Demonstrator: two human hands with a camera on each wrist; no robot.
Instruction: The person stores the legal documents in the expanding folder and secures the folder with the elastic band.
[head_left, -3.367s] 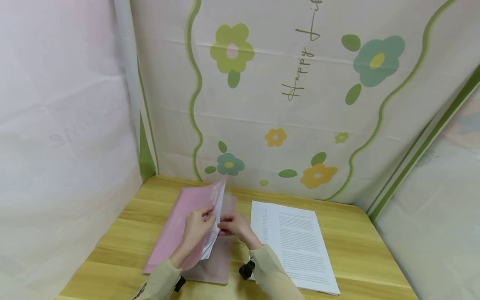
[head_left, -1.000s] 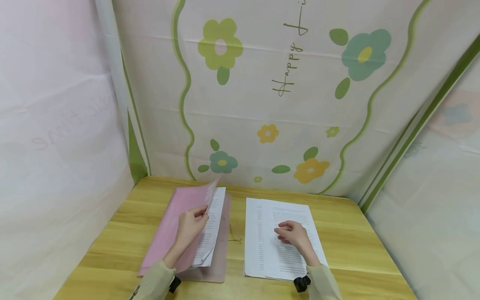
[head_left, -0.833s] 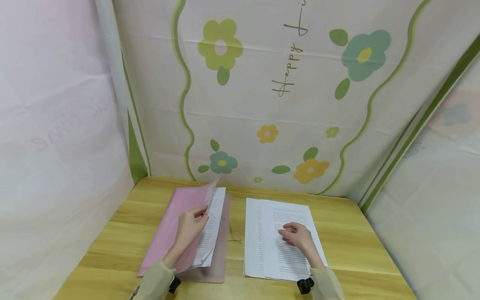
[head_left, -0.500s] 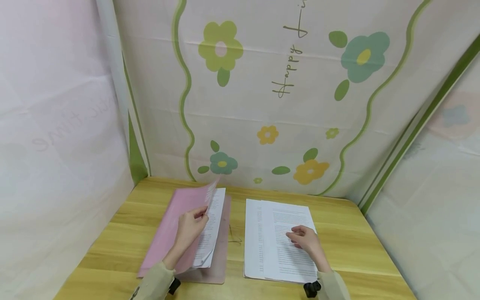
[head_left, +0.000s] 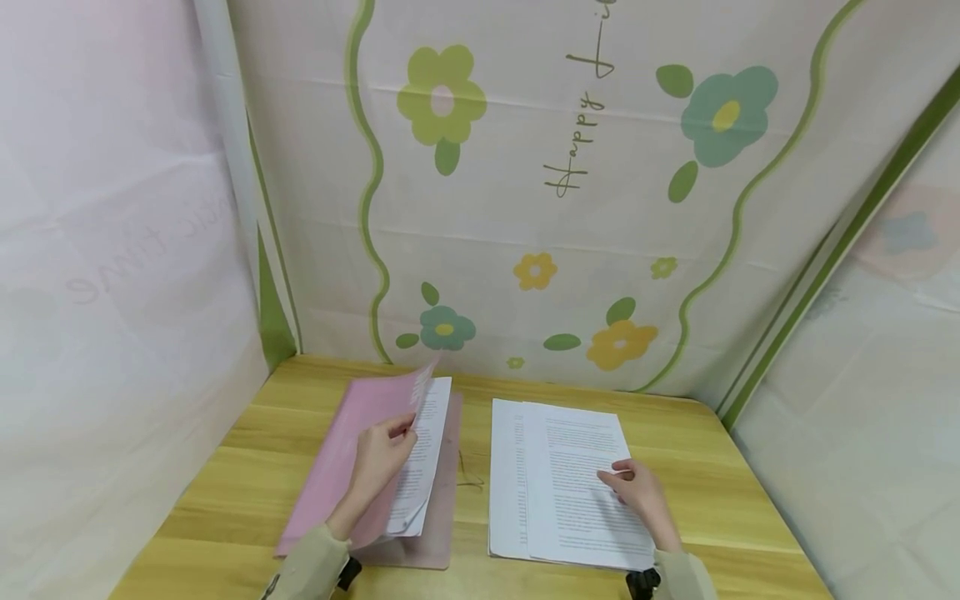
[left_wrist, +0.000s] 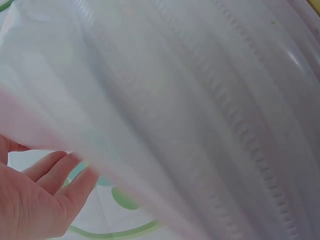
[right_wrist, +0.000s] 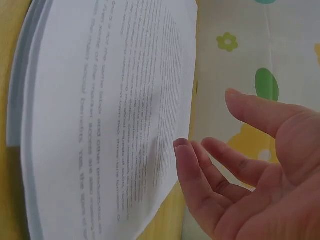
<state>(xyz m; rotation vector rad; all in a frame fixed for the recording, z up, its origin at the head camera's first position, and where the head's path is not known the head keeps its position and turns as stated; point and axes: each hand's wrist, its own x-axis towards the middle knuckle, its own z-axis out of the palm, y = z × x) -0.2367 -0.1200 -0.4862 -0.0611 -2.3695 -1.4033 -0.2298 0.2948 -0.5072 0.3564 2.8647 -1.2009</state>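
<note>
My left hand (head_left: 381, 454) pinches the free edge of a pink folder's cover (head_left: 352, 442) and holds it lifted. Beneath the cover, printed sheets (head_left: 422, 467) lie in the folder, one lower corner curled. The left wrist view shows the raised cover (left_wrist: 150, 110) up close, with the fingers at its edge. Over the right side of a stack of printed paper (head_left: 558, 483) hovers my right hand (head_left: 639, 492), holding nothing. In the right wrist view its fingers are loosely bent and thumb apart, close to the paper's edge (right_wrist: 115, 125).
Both the folder and the stack lie on a wooden table (head_left: 720, 492). A thin brown string (head_left: 470, 481) lies between them. A white flowered curtain (head_left: 510, 183) rises behind the table, with more white cloth (head_left: 120, 333) on the left.
The right hand was at the sheets in the folder; it then moved over the paper stack and on to its right side. The left hand keeps holding the cover up.
</note>
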